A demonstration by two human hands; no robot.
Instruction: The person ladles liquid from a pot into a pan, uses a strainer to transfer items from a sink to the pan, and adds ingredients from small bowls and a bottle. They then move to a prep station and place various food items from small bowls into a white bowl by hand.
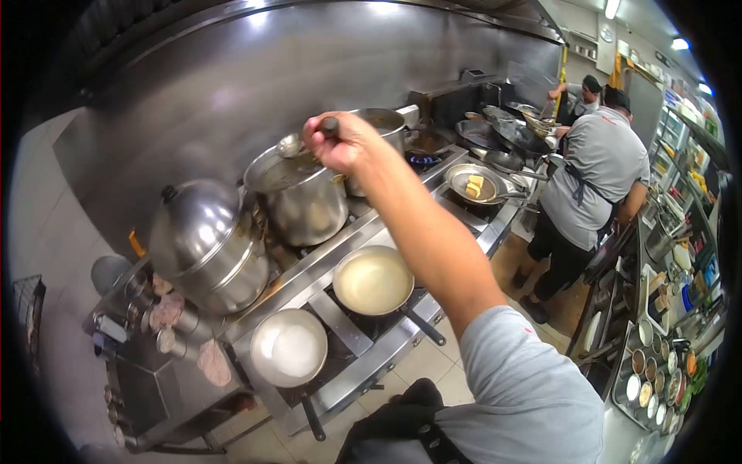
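Note:
My right hand (344, 147) is closed around the dark handle of a metal ladle (290, 145), with my arm stretched far forward over the stove. The ladle's round metal bowl shows just left of my fingers, above the open mouth of a large steel stockpot (309, 209). Behind my wrist, a second tall pot (381, 118) is partly covered by my forearm. Nearer to me, two pans sit on the burners: one with pale yellow liquid (375, 280), the other with white content (289, 348). My left hand is out of view.
A domed steamer pot (207, 246) stands left of the stockpot. Farther right, a pan holds yellow pieces (474, 185), near a lit blue burner (423, 160) and several woks. Two people (595, 170) work there. A tray of small containers (653, 379) lies at the right.

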